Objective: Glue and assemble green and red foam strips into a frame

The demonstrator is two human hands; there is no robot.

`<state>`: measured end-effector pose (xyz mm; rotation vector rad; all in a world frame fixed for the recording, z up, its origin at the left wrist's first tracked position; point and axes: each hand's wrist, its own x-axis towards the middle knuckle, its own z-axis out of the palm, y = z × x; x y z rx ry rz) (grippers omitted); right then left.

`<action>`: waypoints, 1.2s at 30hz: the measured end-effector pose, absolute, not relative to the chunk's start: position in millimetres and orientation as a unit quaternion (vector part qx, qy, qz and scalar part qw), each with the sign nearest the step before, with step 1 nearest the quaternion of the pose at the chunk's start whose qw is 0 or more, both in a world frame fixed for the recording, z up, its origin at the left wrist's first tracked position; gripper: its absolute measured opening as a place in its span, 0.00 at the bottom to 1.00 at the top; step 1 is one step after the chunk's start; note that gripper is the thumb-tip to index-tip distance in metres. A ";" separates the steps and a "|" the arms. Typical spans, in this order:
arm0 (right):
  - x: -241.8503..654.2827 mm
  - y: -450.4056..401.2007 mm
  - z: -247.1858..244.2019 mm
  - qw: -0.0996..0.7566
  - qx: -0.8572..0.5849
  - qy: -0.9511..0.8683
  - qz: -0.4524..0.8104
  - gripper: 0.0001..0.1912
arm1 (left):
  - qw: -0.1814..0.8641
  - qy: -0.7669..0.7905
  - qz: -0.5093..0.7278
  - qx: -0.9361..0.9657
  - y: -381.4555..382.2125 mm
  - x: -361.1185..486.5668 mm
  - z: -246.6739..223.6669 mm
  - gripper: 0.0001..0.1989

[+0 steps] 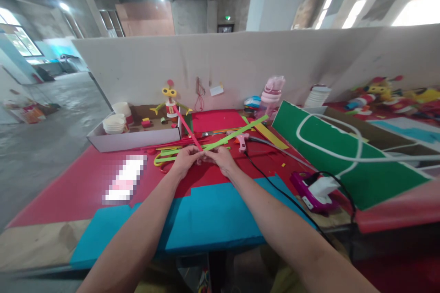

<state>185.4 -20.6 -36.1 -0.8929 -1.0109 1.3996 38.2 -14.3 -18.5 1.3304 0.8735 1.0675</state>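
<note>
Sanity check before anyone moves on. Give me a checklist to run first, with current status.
1. Red strip in grip: ok, near end held where the left hand and right hand meet.
2. Long green strip in grip: ok, near end at that same spot, far end slanting up to the right.
3. Contact between the two strips: cannot tell, fingers cover it.
4. Area beside the left hand uncluttered: not ok, loose green strips lie there.
5. Glue gun out of the hands: ok, lies on the table beyond the right hand.
6. Glue gun hot: cannot tell, nothing visible shows it.
</note>
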 end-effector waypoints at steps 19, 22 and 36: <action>186.1 -20.0 -35.4 0.562 -0.345 -0.456 0.598 0.17 | 0.573 0.383 0.476 0.546 -11.1 35.1 -18.8 0.14; 185.9 -18.7 -36.9 0.567 -0.344 -0.439 0.607 0.16 | 0.578 0.383 0.478 0.539 -12.4 35.0 -16.5 0.14; 184.4 -18.9 -37.3 0.582 -0.344 -0.392 0.624 0.18 | 0.579 0.380 0.484 0.535 -12.8 37.3 -19.0 0.13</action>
